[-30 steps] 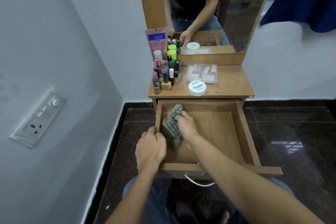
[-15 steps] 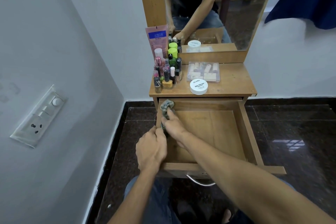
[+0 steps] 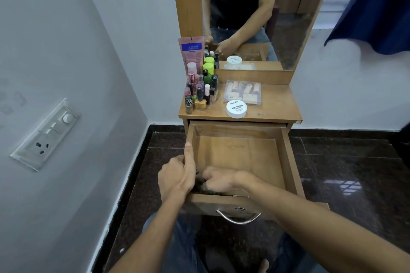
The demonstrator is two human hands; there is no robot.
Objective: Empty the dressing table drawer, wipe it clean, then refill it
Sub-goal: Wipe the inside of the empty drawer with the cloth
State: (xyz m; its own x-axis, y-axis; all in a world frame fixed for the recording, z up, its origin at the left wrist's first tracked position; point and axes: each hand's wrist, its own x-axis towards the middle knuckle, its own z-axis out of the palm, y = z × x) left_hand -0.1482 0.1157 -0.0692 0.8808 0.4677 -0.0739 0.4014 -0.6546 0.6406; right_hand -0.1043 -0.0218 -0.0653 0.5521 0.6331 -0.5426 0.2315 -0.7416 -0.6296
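The wooden drawer (image 3: 286,162) of the dressing table is pulled out, its floor bare. My left hand (image 3: 177,175) grips the drawer's left wall, thumb lying along the rim. My right hand (image 3: 216,180) is down in the near left corner of the drawer, fingers curled over a dark checked cloth (image 3: 200,186) that is mostly hidden under it. On the tabletop stand several small bottles (image 3: 200,91), a pink tube (image 3: 192,51), a clear flat box (image 3: 243,93) and a white round nail polish tub (image 3: 236,108).
A mirror (image 3: 255,13) rises behind the tabletop. A grey wall with a switch plate (image 3: 46,133) is close on the left. Dark tiled floor (image 3: 355,173) surrounds the table. A blue curtain (image 3: 381,6) hangs at upper right. The drawer's metal handle (image 3: 238,217) faces me.
My right hand has drawn the cloth from the drawer's far left corner back to the near left corner. My left hand has stayed on the left wall.
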